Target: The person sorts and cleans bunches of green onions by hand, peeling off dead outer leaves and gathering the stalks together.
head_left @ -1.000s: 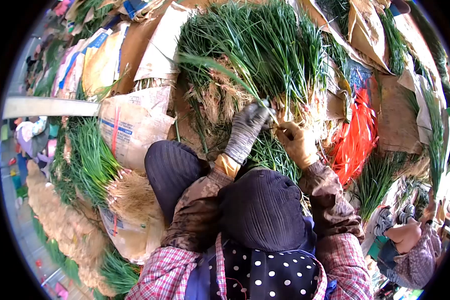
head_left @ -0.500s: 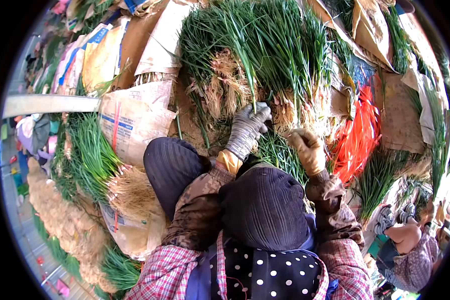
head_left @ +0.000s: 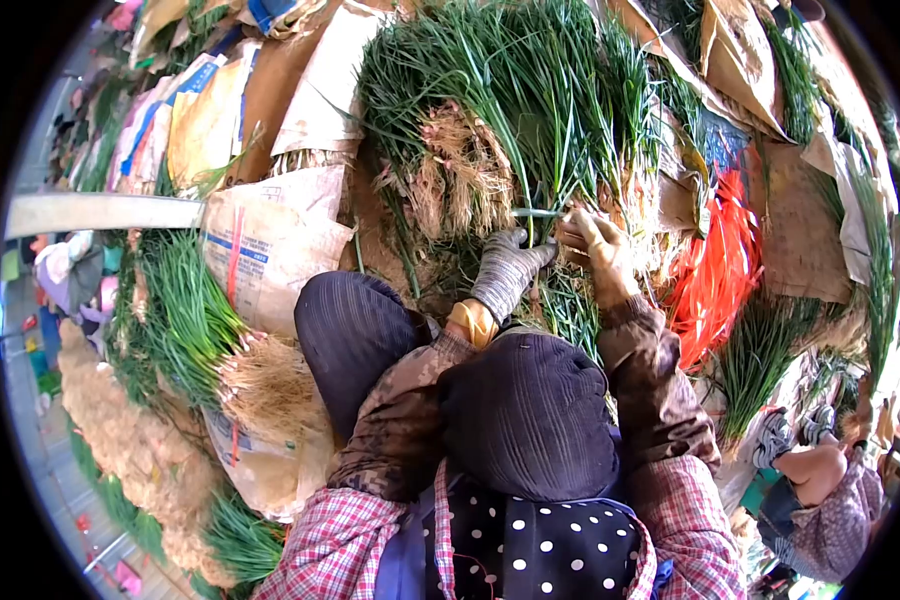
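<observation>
My left hand (head_left: 510, 268), in a grey glove, is closed around the lower part of a few green spring onion stalks (head_left: 528, 222). My right hand (head_left: 602, 246), in a tan glove, is just to its right with fingers pinched at the end of a stalk lying crosswise. Beyond both hands spreads a large heap of spring onions (head_left: 560, 90), leaves pointing away from me. A clump of roots and pinkish bulbs (head_left: 460, 175) lies left of the stalks. Loose green leaves (head_left: 570, 305) lie below my hands, between my knees.
Red plastic strips (head_left: 712, 280) hang in a bundle on the right. A tied bunch of spring onions (head_left: 195, 320) rests on a printed sack (head_left: 270, 235) at the left. Another person's leg (head_left: 810, 470) shows at lower right. A pale bar (head_left: 100, 212) crosses the left side.
My right hand has moved up and left to meet the stalks at my left hand. My left hand has dropped slightly, and a stalk now lies crosswise between them.
</observation>
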Available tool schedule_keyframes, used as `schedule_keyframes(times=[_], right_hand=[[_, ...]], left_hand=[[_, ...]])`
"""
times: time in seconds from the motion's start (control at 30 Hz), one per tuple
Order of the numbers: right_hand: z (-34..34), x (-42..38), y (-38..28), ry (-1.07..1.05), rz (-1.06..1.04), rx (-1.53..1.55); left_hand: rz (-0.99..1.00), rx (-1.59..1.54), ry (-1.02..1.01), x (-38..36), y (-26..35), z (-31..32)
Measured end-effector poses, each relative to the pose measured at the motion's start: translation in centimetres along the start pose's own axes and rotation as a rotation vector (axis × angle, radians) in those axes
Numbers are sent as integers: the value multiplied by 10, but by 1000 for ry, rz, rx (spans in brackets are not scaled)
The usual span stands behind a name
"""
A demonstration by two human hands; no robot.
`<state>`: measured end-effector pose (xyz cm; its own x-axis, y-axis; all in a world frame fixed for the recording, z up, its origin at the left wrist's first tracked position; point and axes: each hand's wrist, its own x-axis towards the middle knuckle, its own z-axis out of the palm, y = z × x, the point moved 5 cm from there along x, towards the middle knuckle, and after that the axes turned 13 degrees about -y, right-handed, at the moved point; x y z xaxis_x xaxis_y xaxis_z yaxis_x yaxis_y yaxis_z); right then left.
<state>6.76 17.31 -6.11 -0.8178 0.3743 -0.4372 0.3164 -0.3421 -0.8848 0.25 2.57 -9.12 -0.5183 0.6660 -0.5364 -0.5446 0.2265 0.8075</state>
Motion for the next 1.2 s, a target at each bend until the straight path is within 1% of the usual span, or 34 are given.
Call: schedule_keyframes(times=[0.03,0.07,0.13,0.17,0.2,0.27,0.3,0.33,0.4,0.43,0.47,0.53,0.57,0.6,0.67,0.73,0.77,0.8,0.83,0.87,0.9,0.93,0.97,1.0,1.07,1.1,1.13,1.17,1.2], right_hand=[[21,-2,-12,-76,105,109],[27,1,-7,-9,108,122],[20,22,29,-31,169,205],[20,26,25,-139,65,122],[18,20,38,-40,104,236],[16,9,47,94,349,71],[12,2,49,1,334,-46],[0,4,67,-17,350,-152],[-4,8,96,-107,334,162],[2,13,100,-90,305,392],[18,8,76,-197,220,597],[42,9,36,-738,-50,835],[54,20,25,-651,55,736],[53,20,21,-361,215,598],[49,40,25,-354,118,462],[55,34,30,-441,84,620],[48,30,35,-311,197,377],[39,25,39,-178,306,134],[44,8,32,-63,396,202],[33,13,41,-211,174,-602],[22,11,64,-213,75,-869],[16,0,78,-222,72,-995],[7,-10,103,-380,228,-1072],[4,-24,120,-637,256,-1275],[0,-50,107,-728,224,-1507],[-5,-46,85,-490,198,-1512],[-7,-39,56,-252,167,-1505],[-13,-32,30,-30,24,-1400],[-20,-18,8,100,-2,-1340]], left_hand=[[33,2,8,-2,4,0],[-2,71,21,-12,19,4],[-74,204,49,-27,40,5],[-28,228,80,-25,38,1],[-50,173,86,-23,31,-1],[-95,60,93,-27,29,-1],[-104,28,83,-24,25,-2],[-118,24,86,-25,25,-2],[-138,14,100,-28,29,-5],[-40,-64,68,-30,31,-1],[-44,-60,50,-33,31,0],[-47,-50,10,-38,34,4],[-143,84,-7,-40,39,5],[-166,140,-54,-41,42,6],[-119,68,-46,-41,38,5],[-122,106,-7,-42,37,1],[-122,124,11,-42,37,-2],[-60,170,34,-39,33,-8],[-71,171,69,-43,36,-10],[-82,173,104,-46,40,-12],[30,95,105,-47,41,-13],[-22,46,139,-46,37,-16],[-11,-28,131,-46,36,-17],[-2,-102,122,-46,35,-17],[-49,-239,127,-53,38,-12],[-77,-308,129,-57,38,-9],[-121,-356,88,-55,31,-7],[-162,-402,48,-51,23,-5],[-200,-445,8,-49,19,-2]])
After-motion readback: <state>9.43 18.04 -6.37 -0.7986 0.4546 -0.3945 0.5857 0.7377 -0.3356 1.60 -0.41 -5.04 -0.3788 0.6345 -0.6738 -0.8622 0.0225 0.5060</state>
